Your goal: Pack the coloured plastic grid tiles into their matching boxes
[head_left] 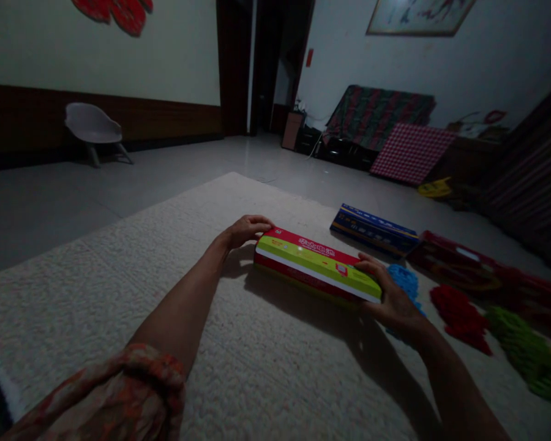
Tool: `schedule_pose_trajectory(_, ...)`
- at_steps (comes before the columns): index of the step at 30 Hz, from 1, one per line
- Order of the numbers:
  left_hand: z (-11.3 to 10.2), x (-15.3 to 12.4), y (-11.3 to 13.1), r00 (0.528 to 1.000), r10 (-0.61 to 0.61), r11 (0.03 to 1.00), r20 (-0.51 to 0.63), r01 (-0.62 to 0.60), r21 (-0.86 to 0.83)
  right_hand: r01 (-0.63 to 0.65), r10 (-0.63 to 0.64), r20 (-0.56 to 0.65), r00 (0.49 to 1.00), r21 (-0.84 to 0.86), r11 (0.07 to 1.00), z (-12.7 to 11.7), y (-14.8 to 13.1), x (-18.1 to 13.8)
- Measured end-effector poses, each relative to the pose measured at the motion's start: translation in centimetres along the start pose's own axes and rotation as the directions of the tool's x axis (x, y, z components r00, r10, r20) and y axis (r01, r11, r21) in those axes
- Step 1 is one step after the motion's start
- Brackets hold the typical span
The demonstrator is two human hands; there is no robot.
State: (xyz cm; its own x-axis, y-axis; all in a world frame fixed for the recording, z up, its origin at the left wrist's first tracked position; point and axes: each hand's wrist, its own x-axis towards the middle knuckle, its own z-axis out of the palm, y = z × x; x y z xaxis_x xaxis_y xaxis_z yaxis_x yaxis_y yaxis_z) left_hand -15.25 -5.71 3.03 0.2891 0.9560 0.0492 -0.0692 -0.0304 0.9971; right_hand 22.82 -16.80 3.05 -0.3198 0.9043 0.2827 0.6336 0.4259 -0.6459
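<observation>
A long red and lime-green carton (pixel 316 264) with a white stripe is held between my two hands, low over the cream quilted mat (pixel 165 245). At its left end, my left hand (pixel 250 231) rests with fingers over the top corner. My right hand (pixel 390 297) grips the right end, fingers on top and thumb along the near lower side. Whether the carton's underside touches the mat I cannot tell; its shadow falls toward me. Just beyond my right hand lies a bunched blue cloth-like heap (pixel 404 282), partly covered by that hand.
A dark blue box (pixel 371 231) lies beyond the carton, with a long dark red box (pixel 468 263) to its right. Red (pixel 459 315) and green heaps (pixel 523 349) sit at right, with some orange at the edge. A small chair (pixel 94 125) stands far left.
</observation>
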Motion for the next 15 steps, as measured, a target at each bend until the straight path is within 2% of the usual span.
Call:
schedule_pose_trajectory(5, 2.2, -0.3, -0.3, 0.999, -0.019, 1.0, 0.038, 0.02, -0.014, -0.037, 0.037, 0.012, 0.999, -0.045, 0.998, -1.8, 0.1, -1.7)
schedule_pose_trajectory(10, 3.2, -3.1, -0.2, 0.998, -0.043, 0.999, 0.035, 0.042, 0.018, -0.031, 0.033, 0.039, 0.999, -0.039, 0.999, -2.1, -1.2, -4.1)
schedule_pose_trajectory(15, 5.0, -6.1, 0.3, 0.997, -0.013, 1.0, -0.074, 0.014, 0.012, -0.031, 0.032, 0.025, 0.999, -0.034, 0.999, -1.8, -2.4, -5.9)
